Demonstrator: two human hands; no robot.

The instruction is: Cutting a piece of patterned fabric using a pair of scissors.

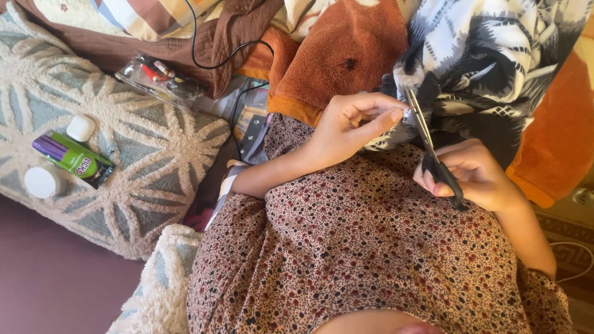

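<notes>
My right hand [473,173] grips the black handles of a pair of scissors [430,148], whose blades point up toward the other hand. My left hand [352,124] pinches a small bit of something, too small to tell, against the edge of a black-and-white patterned fabric [489,55], right at the scissor tips. The fabric lies bunched over my lap, above my floral dress [371,247].
A rust-orange towel [346,49] lies under the fabric. On the tufted cushion [124,185] at left sit a green and purple packet [74,158], a white lid [44,180], a small white case [80,128] and a clear pouch [161,79]. A black cable [216,62] crosses the top.
</notes>
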